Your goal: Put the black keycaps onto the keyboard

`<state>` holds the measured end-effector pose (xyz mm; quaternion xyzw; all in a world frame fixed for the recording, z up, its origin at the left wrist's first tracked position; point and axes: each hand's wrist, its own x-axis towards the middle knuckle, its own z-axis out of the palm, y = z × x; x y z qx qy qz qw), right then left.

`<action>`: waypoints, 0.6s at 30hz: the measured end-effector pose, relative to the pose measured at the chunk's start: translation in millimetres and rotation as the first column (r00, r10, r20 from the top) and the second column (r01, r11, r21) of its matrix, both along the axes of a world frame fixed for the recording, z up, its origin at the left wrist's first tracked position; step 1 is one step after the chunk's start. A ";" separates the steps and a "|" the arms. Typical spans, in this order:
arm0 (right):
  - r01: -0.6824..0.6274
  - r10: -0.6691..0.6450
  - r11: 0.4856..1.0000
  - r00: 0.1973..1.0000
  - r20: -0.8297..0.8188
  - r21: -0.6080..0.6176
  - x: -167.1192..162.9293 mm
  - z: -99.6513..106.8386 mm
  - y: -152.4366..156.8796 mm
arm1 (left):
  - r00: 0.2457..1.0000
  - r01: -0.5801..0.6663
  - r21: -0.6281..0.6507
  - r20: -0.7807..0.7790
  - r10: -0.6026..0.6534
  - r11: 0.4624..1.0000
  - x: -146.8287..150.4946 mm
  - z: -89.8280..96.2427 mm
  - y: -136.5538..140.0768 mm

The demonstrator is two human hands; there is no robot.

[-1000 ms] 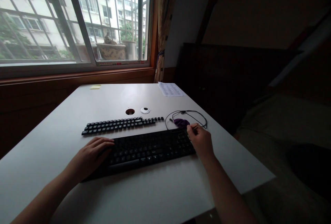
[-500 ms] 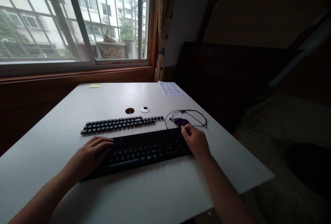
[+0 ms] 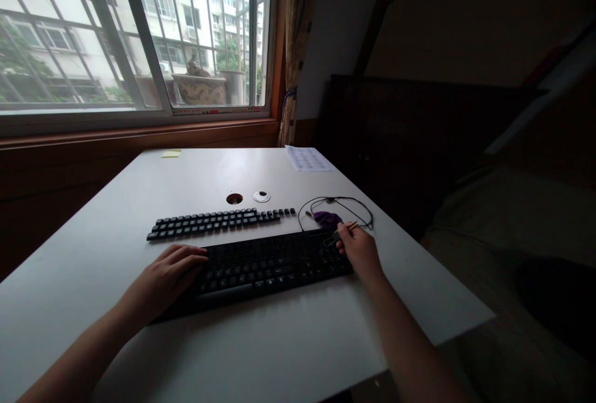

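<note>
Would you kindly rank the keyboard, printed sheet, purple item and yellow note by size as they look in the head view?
1. Keyboard
2. Printed sheet
3. Purple item
4. Yellow note

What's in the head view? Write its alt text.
A person's left hand rests on a long black keyboard on a white table; the right hand pinches a small slender object over the keyboard's right end. Behind the keyboard lie rows of black keycaps, a purple cloth-like bundle and a looped black cable.
</note>
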<state>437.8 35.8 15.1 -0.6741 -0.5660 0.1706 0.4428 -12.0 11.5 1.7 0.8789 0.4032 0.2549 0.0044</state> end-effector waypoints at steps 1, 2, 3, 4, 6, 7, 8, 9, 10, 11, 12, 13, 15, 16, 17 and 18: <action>0.006 -0.006 1.000 1.000 -0.006 0.000 0.9 -0.7 0.5 | 1.000 0.001 0.005 0.004 -0.001 1.000 0.1 0.2 0.0; 0.013 -0.013 1.000 1.000 -0.012 -0.003 2.3 -1.6 1.1 | 1.000 0.006 0.007 0.005 -0.006 1.000 0.0 0.1 0.2; 0.024 -0.024 1.000 1.000 -0.018 -0.006 3.9 -2.5 1.9 | 1.000 0.009 0.010 0.006 -0.009 1.000 -0.2 -0.3 0.5; 0.035 -0.035 0.999 0.999 -0.024 -0.012 5.6 -3.5 2.6 | 1.000 0.011 0.011 0.005 -0.011 1.000 -0.6 -1.0 1.0; 0.049 -0.050 0.999 0.998 -0.028 -0.019 8.3 -4.7 3.5 | 1.000 0.012 0.007 -0.002 -0.012 1.000 -1.5 -2.7 2.0; 0.049 -0.049 0.999 0.999 -0.023 -0.016 8.8 -4.8 3.5 | 1.000 0.010 0.005 -0.005 -0.010 1.000 -1.9 -3.4 2.3; 0.047 -0.047 0.999 0.999 -0.012 -0.008 8.8 -4.5 3.1 | 1.000 0.007 0.003 -0.008 -0.007 1.000 -2.0 -3.9 2.5; 0.045 -0.045 0.999 0.999 0.003 0.004 8.1 -3.8 2.3 | 1.000 0.004 0.000 -0.010 -0.004 1.000 -2.1 -4.2 2.5; 0.044 -0.044 0.999 0.999 0.021 0.020 7.0 -2.9 1.3 | 1.000 0.001 -0.004 -0.012 -0.001 1.000 -1.9 -4.2 2.4; 0.047 -0.048 0.998 0.998 0.037 0.037 5.6 -1.8 0.1 | 1.000 -0.002 -0.007 -0.012 0.001 1.000 -1.7 -3.9 2.2; 0.052 -0.054 0.997 0.997 0.047 0.053 4.2 -0.8 -1.1 | 1.000 -0.003 -0.012 -0.013 0.003 1.000 -1.4 -3.6 1.8; 0.059 -0.062 0.996 0.997 0.048 0.066 2.9 0.0 -2.2 | 1.000 -0.006 -0.017 -0.014 0.006 1.000 -1.1 -3.1 1.5; 0.073 -0.075 0.994 0.997 0.027 0.084 0.8 0.9 -3.7 | 1.000 -0.011 -0.019 -0.015 0.011 1.000 -0.4 -2.2 0.9; 0.078 -0.079 0.993 0.997 0.007 0.085 -0.3 1.1 -4.0 | 1.000 -0.013 -0.014 -0.013 0.013 1.000 -0.1 -1.7 0.6; 0.081 -0.080 0.993 0.997 -0.017 0.082 -1.6 1.2 -4.1 | 1.000 -0.015 -0.006 -0.011 0.015 1.000 0.3 -1.1 0.3; 0.084 -0.081 0.994 0.996 -0.042 0.075 -3.4 1.5 -4.0 | 1.000 -0.014 0.004 -0.006 0.014 1.000 0.9 -0.3 -0.1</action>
